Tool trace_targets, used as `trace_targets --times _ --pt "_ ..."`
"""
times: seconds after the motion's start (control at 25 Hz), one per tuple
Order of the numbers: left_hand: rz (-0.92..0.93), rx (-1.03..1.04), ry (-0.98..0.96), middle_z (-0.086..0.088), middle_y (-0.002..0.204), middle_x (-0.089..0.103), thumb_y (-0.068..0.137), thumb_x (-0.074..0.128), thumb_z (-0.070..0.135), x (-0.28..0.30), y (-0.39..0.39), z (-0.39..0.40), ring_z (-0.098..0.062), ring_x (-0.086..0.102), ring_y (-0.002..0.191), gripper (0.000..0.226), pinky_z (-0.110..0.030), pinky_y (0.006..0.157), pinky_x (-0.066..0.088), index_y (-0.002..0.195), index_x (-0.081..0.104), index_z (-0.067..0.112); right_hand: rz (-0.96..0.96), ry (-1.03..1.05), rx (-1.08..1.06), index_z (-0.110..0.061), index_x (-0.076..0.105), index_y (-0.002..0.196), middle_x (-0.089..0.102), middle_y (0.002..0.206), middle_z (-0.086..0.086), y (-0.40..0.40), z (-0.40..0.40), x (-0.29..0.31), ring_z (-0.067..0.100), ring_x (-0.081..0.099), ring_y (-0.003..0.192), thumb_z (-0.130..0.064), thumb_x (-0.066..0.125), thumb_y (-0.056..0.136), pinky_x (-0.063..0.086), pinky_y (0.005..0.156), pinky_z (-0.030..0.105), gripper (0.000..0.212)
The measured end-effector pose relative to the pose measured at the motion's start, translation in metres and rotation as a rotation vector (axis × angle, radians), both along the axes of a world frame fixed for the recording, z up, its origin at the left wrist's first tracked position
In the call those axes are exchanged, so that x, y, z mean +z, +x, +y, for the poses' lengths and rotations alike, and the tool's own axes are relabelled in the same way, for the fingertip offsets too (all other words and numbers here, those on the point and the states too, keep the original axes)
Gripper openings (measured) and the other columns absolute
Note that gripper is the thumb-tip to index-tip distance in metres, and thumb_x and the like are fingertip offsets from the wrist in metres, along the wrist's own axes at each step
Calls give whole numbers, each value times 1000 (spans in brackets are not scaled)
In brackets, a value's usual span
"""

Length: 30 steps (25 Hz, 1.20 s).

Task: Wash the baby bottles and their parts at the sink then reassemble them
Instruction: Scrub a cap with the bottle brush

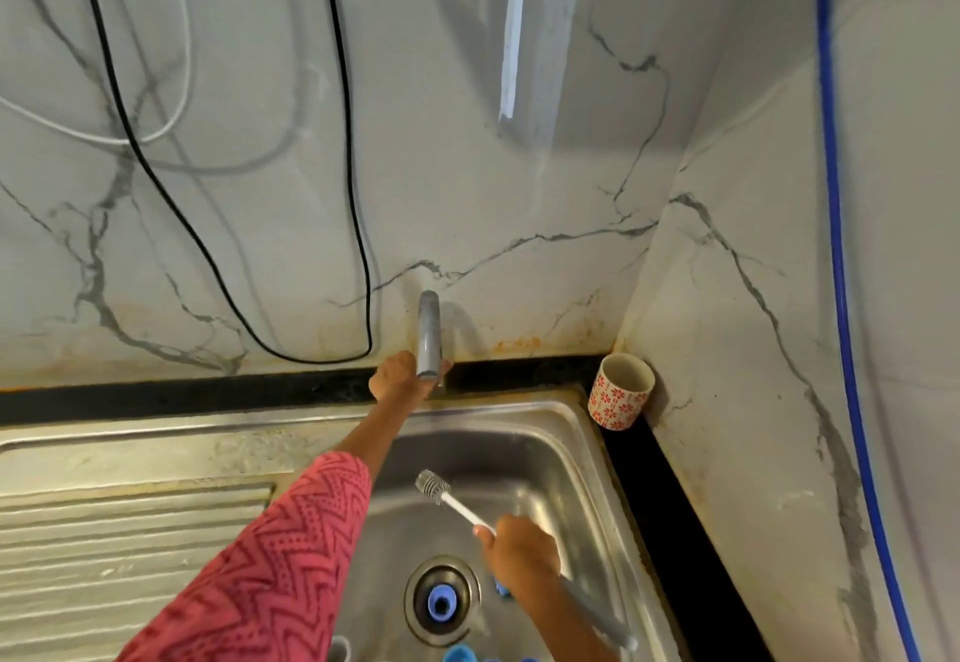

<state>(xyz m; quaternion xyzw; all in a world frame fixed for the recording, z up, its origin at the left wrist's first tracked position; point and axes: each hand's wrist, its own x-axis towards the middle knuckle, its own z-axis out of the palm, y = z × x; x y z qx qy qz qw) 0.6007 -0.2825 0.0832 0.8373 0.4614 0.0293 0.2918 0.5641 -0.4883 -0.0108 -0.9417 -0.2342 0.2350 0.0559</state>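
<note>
Marble-veined wall (467,167) behind a steel sink (545,453), black cable (353,183) hanging at far left. Left hand (400,375), red patterned sleeve (270,568), reaching far to the tap (429,334), fingers curled at its base. Blue bottle part (440,603) sitting on the drain. Right hand (522,549) near, gripping a white bottle brush (441,492), bristles up-left. Patterned cup (619,391) in the far right corner.

At two o'clock from the basin I see a red-flowered white cup (620,391) tilted in the corner on the black counter (670,531). A black cable (343,89) loops down the marble wall (467,167) at eleven; a blue hose (834,193) runs at three.
</note>
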Motion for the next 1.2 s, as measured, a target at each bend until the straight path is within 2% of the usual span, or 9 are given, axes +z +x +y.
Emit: trace_targets --times 0.12,0.32,0.44,0.52,0.64,0.72,0.84,1.08,1.2 --pt "-63 88 -83 -12 111 61 86 61 46 -14 20 -1 -29 58 108 55 -34 89 45 116 52 2 4 5 -30 -10 57 121 59 126 9 11 -7 -7 26 55 118 -48 32 100 41 94 30 50" --pt "-90 123 -196 -18 114 63 91 59 23 -40 21 17 -33 60 105 34 -40 90 50 115 59 -1 11 -32 -58 -14 56 123 59 126 6 17 -19 -24 24 54 118 -48 31 99 40 94 28 49" --pt "-285 184 -499 -24 122 57 97 47 20 -56 9 23 -38 55 113 37 -41 93 47 122 53 -6 48 -59 -76 -14 55 123 59 126 5 14 -19 -27 22 55 117 -50 30 98 41 94 28 51" --pt "-417 259 -795 -23 111 61 92 56 31 -72 -5 13 -35 62 99 44 -39 83 51 117 56 -5 50 -53 -87 -13 56 122 59 125 5 13 -21 -23 23 56 116 -50 31 98 42 93 28 50" --pt "-285 217 -1037 -13 85 62 71 77 25 -95 -35 -21 -21 61 71 36 -30 63 52 94 60 2 41 -53 -106 -14 58 118 60 124 4 12 -28 -15 23 56 115 -50 32 98 43 91 27 49" --pt "-273 128 -1041 -8 87 58 75 70 -4 -102 -53 -44 -19 58 79 23 -28 62 52 90 58 8 41 -46 -133 -14 58 119 60 125 4 10 -35 -10 24 56 116 -50 33 98 43 91 27 48" --pt "-516 83 -986 -2 91 55 73 56 -28 -95 -67 -60 -22 53 93 42 -25 53 56 99 59 4 32 -34 -158 -14 57 121 59 126 6 6 -43 -2 25 55 117 -51 34 97 42 93 29 50" --pt "-702 -102 -862 -4 110 55 69 62 -26 -58 -64 -58 -21 55 104 58 -20 61 55 112 59 14 -17 -11 -148 -13 57 120 59 126 5 -4 -49 14 23 55 118 -50 33 98 41 92 27 49" --pt "-638 -57 -851 -4 109 55 74 68 -11 -47 -58 -56 -24 55 105 47 -30 73 54 114 57 12 -26 -17 -138 -14 56 121 59 127 4 -7 -49 21 23 54 119 -51 32 98 41 93 27 50"
